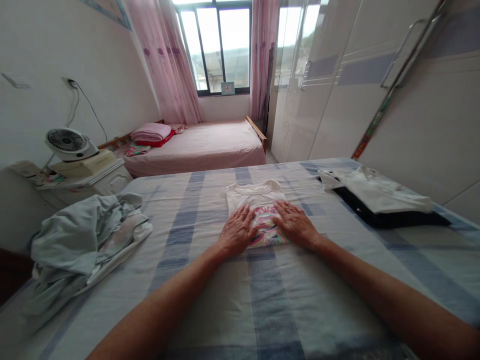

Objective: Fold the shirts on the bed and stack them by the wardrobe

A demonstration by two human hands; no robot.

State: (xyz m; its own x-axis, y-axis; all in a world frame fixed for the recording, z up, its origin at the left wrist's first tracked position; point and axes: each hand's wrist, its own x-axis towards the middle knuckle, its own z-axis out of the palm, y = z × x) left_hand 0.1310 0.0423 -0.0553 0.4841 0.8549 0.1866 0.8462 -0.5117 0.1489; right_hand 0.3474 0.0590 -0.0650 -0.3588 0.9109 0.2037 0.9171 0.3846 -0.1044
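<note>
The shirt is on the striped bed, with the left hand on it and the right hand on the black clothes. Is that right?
The right hand isn't on the black clothes: the head view shows it on the shirt too. You're right about the left hand and striped bed.

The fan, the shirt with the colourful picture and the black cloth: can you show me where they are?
Fan (66, 141): head view, on its round front grille.
Shirt (266, 226): head view, on its colourful print.
Black cloth (408, 220): head view, on its near edge.
</note>
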